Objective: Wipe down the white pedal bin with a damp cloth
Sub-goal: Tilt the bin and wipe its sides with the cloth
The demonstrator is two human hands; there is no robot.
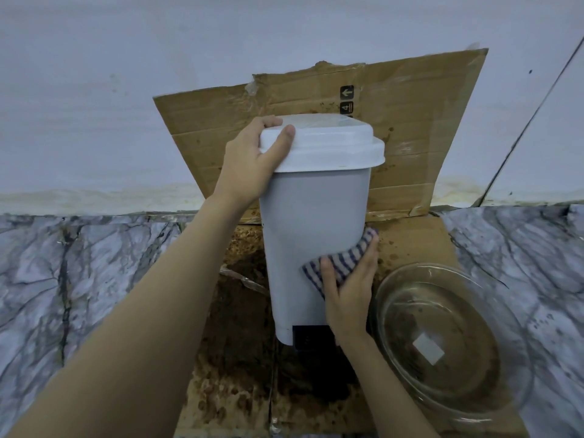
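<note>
The white pedal bin point(313, 222) stands upright on wet, stained cardboard, its lid point(328, 143) closed and a dark pedal point(308, 338) at the base facing me. My left hand point(249, 162) grips the lid's left edge, thumb on top. My right hand point(350, 289) presses a blue-and-white striped cloth point(347, 257) flat against the bin's lower right side.
A clear glass bowl point(448, 339) of murky water sits right of the bin, close to my right forearm. Flattened cardboard point(410, 121) leans on the wall behind and covers the floor point(227, 390) underneath. Marble-patterned floor point(79, 279) lies on both sides.
</note>
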